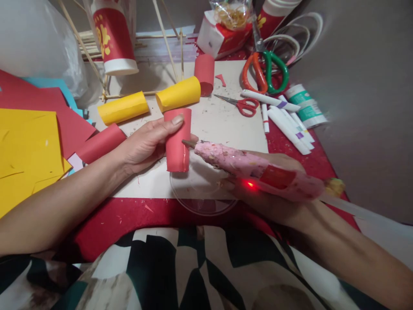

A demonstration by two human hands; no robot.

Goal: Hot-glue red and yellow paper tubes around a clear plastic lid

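A red paper tube point(176, 150) is pinched near its upper part by my left hand point(151, 140), thumb in front and fingers behind. Wrapped around a pink hot glue gun point(232, 161) is my right hand point(271, 193); a red light glows on the gun's side. The gun's metal nozzle points left and meets the tube's right side. A shiny line of glue runs down the tube below the nozzle. Just behind the tube lie two yellow paper tubes point(179, 94), and another red tube point(204, 74) stands farther back.
Small red scissors point(247, 106), large scissors with orange and green handles point(266, 73) and white markers point(288, 122) lie at the right. Coloured paper sheets point(29, 150) cover the left. A stick frame with a hanging paper cup point(116, 38) stands behind. A clear round lid point(206, 206) lies in front.
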